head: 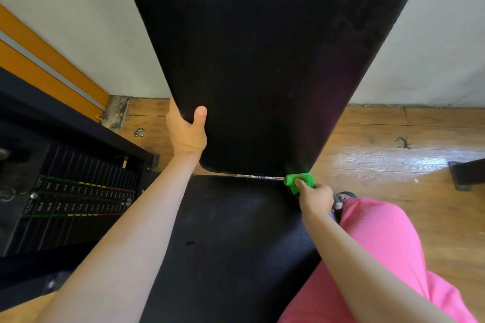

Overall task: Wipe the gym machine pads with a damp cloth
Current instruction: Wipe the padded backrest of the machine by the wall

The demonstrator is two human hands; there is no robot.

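A tall black back pad (262,60) rises in front of me, and a black seat pad (236,244) lies below it, with a narrow gap between them. My left hand (187,130) grips the back pad's lower left edge, thumb on the front face. My right hand (313,198) holds a bunched green cloth (300,181) against the lower right corner of the back pad, where it meets the seat pad.
A black weight stack (70,196) with coloured labels stands to the left in a dark frame. Wooden floor (393,155) spreads to the right, with a white wall behind. My leg in pink trousers (372,257) is beside the seat. A dark machine foot (464,173) sits at far right.
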